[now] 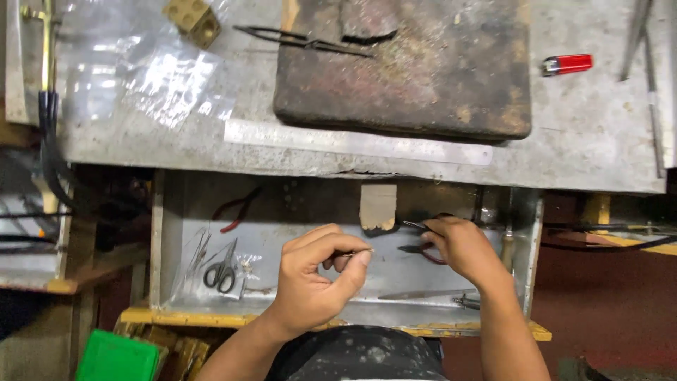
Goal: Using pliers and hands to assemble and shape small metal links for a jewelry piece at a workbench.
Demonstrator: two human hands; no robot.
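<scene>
My left hand hovers over an open metal drawer, fingers pinched on a thin metal wire or pin that pokes out to the right. My right hand is a little to the right of it, shut on slim metal pliers whose jaws point left toward a small wooden peg at the bench front. A pair of red-handled pliers lies in the drawer just under my right hand.
In the drawer lie scissors, red-handled pliers and a metal file. On the bench top sit a charred block, tweezers, a steel ruler, a red lighter, a plastic bag and a brass cube.
</scene>
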